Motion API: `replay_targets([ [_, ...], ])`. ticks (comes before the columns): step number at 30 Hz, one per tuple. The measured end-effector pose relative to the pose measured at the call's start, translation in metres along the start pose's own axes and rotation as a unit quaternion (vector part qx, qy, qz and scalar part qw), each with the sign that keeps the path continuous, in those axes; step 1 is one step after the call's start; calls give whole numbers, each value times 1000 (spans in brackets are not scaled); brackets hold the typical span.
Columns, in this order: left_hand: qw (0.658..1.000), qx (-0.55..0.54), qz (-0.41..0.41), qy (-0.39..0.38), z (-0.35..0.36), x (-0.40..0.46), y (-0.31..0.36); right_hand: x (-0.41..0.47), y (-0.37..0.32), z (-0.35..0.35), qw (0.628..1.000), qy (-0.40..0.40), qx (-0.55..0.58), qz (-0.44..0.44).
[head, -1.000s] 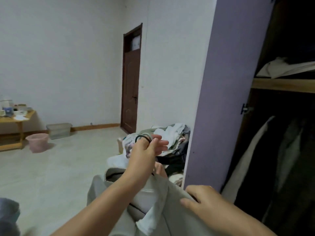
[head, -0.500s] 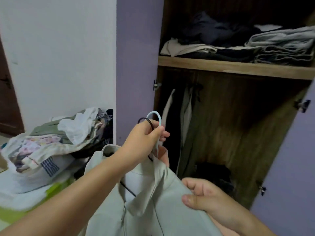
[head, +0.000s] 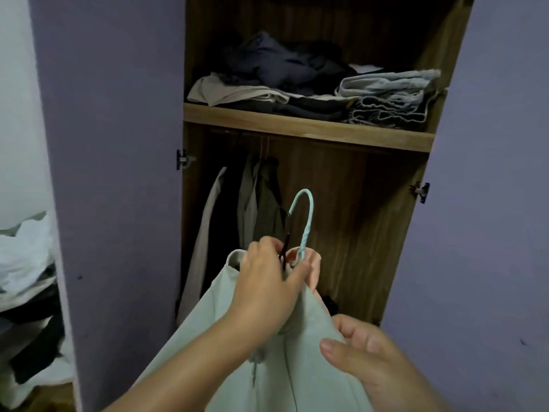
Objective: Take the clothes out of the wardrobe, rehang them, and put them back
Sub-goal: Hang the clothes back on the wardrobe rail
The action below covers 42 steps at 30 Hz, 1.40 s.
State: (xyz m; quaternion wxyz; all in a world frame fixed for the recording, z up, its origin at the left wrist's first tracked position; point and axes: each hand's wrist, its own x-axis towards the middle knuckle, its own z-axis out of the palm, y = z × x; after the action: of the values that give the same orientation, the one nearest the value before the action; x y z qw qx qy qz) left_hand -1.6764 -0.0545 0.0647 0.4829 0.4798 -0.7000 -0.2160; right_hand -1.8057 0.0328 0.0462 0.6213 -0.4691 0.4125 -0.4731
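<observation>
Clothes on the hangers: a pale green jacket (head: 225, 346) runs off the bottom edge, its hanger frame hidden inside, with only the light blue hook (head: 306, 221) and part of a dark hook showing. My left hand (head: 267, 281) grips those hooks in front of the wardrobe (head: 350, 233). At five o'clock my right hand (head: 365, 352) pinches the fabric. Hanging garments (head: 255, 200) at eleven o'clock blur into shadow.

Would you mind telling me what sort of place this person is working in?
Most likely a bedroom at home. An open wardrobe holds folded clothes on a shelf, with hanging garments below, and a heap of laundry lies to the left.
</observation>
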Motion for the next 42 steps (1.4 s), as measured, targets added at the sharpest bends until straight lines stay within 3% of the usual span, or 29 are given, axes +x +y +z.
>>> replay_targets([
  [3, 1000, -18, -22, 4, 34, 15, 5, 12, -11, -27, 999, 24, 0, -21],
  [7, 995, -25, -50, -79, 72, 40, 7, 40, -19, -63, 996, 58, -52, -42],
  [12, 993, -30, -48, -106, 103, 79, -1, 90, -22, -94, 985, 122, -105, -57],
  [17, 958, -181, -93, -203, 125, 133, -18, 150, -31, -122, 978, 138, -145, -59],
  [21, 929, -266, -124, -225, 141, 187, -40, 205, -44, -138, 973, 149, -166, -54],
  [26, 938, -287, -102, -167, 149, 263, -58, 269, -65, -152, 958, 211, -179, -79],
  [31, 973, -209, -54, -84, 159, 345, -73, 327, -81, -164, 923, 285, -243, -81],
  [42, 987, -147, -63, 3, 195, 461, -101, 448, -124, -221, 913, 270, -273, -137],
])
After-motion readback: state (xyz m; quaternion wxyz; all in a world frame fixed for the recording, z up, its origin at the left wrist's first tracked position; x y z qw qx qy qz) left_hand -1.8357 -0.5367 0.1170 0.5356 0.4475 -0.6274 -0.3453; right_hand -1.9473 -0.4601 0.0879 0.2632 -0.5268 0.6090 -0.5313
